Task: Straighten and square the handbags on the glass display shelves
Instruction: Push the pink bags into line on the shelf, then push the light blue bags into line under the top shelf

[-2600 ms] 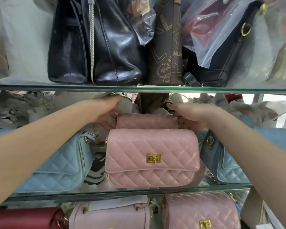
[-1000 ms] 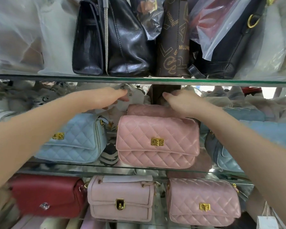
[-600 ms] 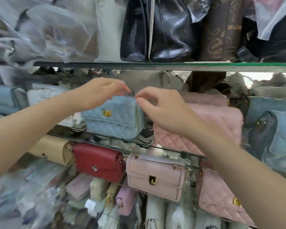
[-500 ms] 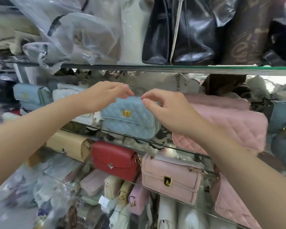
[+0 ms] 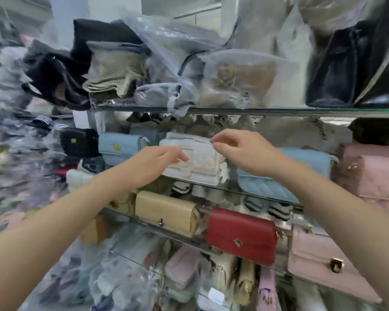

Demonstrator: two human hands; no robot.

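Note:
A white quilted handbag [image 5: 203, 163] stands on the middle glass shelf [image 5: 231, 191], between a light blue bag [image 5: 119, 149] on its left and a second light blue bag [image 5: 270, 184] on its right. My left hand [image 5: 157, 163] reaches to the white bag's left front with fingers stretched out, holding nothing. My right hand [image 5: 240, 151] hovers at the bag's top right corner, fingers loosely curled and apart. The picture is blurred, so I cannot tell whether the fingertips touch the bag. A pink quilted bag [image 5: 373, 176] sits at the far right.
A small black bag [image 5: 79, 142] stands at the shelf's left end. The shelf below carries a beige bag [image 5: 166, 212], a red bag [image 5: 240, 234] and a pink bag [image 5: 319, 261]. The upper shelf [image 5: 256, 111] is packed with plastic-wrapped bags and black bags [image 5: 337, 70].
My view and both hands have shifted left along the middle shelf, from the pink quilted bag past the light blue one to the white bag.

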